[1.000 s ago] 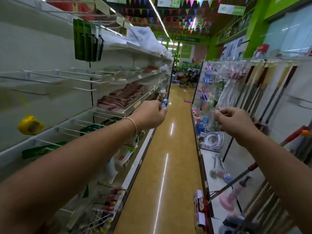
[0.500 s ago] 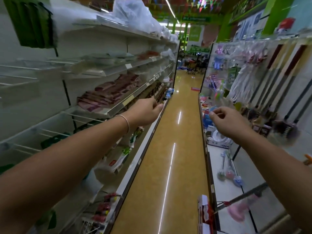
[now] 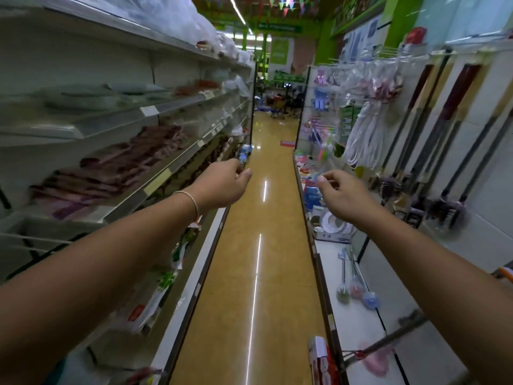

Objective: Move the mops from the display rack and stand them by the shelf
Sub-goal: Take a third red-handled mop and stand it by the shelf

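Note:
Several long-handled mops and brooms [image 3: 433,151] hang on the display rack [image 3: 472,87] along the right wall, their dark heads low and blurred. White string mop heads [image 3: 363,137] hang beside them. Another mop with a pink head [image 3: 374,357] lies slanted on the low white shelf [image 3: 361,309] at the bottom right. My left hand [image 3: 222,183] reaches forward over the aisle with loosely curled fingers and holds nothing. My right hand [image 3: 345,193] is stretched out level with it, also loosely curled and holding nothing, well left of the hanging handles.
A yellow-tiled aisle floor [image 3: 263,245] runs straight ahead between the two shelf runs. The left shelving [image 3: 155,173] carries folded maroon cloths and bagged goods. Small round brushes [image 3: 355,290] and a white boxed item [image 3: 333,226] lie on the right low shelf. A red box [image 3: 319,354] stands at its edge.
The view has tilted down and moved forward along the aisle. Both hands stay outstretched and have drifted slightly lower in the frame; neither has taken hold of anything.

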{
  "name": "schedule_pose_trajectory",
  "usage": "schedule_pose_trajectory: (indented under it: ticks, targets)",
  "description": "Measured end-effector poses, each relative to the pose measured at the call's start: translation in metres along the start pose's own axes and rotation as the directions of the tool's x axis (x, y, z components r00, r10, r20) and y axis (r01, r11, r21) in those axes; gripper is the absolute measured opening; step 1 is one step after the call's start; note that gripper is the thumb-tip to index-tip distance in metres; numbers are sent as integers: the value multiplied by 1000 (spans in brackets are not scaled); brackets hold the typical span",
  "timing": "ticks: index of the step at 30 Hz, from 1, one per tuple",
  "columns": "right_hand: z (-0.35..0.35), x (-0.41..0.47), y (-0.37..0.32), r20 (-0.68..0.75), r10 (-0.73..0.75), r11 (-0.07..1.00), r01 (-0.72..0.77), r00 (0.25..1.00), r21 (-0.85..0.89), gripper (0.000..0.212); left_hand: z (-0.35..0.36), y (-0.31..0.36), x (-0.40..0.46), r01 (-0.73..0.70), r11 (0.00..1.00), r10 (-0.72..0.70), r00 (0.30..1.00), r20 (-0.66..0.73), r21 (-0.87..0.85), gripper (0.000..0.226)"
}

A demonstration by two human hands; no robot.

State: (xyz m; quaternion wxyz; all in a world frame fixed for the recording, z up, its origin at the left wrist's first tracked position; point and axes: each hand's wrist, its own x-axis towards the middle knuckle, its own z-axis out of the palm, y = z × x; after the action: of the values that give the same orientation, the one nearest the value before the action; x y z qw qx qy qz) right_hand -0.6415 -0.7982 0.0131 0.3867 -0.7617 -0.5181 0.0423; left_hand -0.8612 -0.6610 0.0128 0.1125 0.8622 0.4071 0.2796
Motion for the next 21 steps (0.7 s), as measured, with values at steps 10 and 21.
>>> schedule_pose_trajectory:
  ticks: [10,21]
  targets:
    - [13,139,-2,-134,73,993,-85,988,-84,35,26,-35,169,-114,993,114,993,-2,-42,32]
    - [38,232,25,-201,143,984,-160,969,-71,36,78,-41,275,-291,940,281,956,-82,-180,26]
